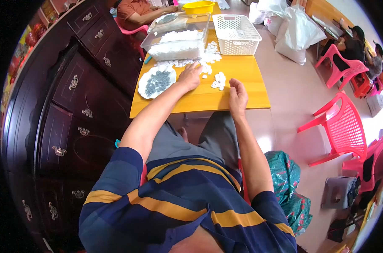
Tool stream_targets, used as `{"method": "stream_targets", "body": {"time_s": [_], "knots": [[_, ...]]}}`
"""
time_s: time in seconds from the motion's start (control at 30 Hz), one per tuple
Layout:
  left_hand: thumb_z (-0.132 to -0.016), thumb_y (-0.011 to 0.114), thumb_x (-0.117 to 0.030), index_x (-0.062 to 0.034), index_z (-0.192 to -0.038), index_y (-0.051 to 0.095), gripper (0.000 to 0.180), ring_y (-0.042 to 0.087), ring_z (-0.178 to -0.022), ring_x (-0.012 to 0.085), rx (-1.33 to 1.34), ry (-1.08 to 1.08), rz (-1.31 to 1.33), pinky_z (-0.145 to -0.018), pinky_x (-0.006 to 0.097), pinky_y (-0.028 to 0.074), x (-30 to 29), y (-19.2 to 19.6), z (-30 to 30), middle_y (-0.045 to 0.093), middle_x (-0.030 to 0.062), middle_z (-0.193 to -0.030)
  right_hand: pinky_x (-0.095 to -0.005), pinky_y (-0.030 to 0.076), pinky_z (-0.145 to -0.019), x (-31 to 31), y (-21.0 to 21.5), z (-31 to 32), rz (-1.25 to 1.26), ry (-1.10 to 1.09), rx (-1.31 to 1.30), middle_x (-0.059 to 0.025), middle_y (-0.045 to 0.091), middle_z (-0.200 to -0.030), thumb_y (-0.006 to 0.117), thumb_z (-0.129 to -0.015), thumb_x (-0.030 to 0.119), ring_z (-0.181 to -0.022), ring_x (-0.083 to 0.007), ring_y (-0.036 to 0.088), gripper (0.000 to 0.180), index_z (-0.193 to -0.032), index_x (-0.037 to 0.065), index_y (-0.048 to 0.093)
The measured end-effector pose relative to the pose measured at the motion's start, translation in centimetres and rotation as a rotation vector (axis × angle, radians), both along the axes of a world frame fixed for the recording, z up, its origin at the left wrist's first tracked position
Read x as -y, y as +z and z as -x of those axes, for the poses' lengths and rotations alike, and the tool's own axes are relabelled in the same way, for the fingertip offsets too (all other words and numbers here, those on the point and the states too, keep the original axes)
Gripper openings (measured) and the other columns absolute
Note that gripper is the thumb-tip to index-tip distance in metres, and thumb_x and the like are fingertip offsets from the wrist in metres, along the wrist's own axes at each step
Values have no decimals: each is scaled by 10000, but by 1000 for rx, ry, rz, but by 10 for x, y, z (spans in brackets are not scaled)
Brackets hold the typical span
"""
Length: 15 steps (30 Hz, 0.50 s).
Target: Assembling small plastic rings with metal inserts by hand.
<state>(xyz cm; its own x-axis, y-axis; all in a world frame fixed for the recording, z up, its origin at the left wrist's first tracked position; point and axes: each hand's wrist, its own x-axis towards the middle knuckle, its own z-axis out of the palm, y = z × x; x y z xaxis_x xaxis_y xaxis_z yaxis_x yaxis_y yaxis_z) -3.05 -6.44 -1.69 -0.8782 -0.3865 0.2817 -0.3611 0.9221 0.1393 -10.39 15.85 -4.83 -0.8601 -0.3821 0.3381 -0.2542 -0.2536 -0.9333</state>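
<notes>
My left hand (189,78) reaches over the wooden table, palm down, with its fingers stretched toward loose white pieces (206,69). Nothing shows in its grasp. By the table's near right, my right hand (238,96) is held on edge with its fingers slightly bent and nothing visible in them. Just left of it lies a small heap of round white pieces (219,81). A white plate (141,86) with many small dark grey pieces (157,83) sits left of my left hand. The pieces are too small to name.
A clear plastic bin (174,50) of white pieces and a white perforated basket (237,48) stand beyond my hands. A yellow basin (198,7) and another person (132,14) are farther back. Dark drawers (73,84) line the left; a pink chair (341,126) stands right.
</notes>
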Motion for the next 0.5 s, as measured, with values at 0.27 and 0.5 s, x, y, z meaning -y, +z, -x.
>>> {"method": "stream_targets", "body": {"time_s": [0.27,0.5], "knots": [[-915,433,-49,-12,-1443,471,531,400,-1417,377,91,-85,-58,-1168,439,352,-7,-13,-3,415,239,-1526,-325,511,-956,-2,-4,6,1,-38,-29,-152,716,-1113,529,-955,15,-1055,-222,679,259,-1182,-48,639],[-915,451,-76,40,-1400,497,501,423,-1397,393,77,-70,-58,-1165,431,358,-49,-11,-12,441,293,-1485,-329,530,-924,-3,-4,4,-22,-61,-49,-155,729,-1073,542,-940,18,-1006,-224,698,249,-1155,-35,655]]}}
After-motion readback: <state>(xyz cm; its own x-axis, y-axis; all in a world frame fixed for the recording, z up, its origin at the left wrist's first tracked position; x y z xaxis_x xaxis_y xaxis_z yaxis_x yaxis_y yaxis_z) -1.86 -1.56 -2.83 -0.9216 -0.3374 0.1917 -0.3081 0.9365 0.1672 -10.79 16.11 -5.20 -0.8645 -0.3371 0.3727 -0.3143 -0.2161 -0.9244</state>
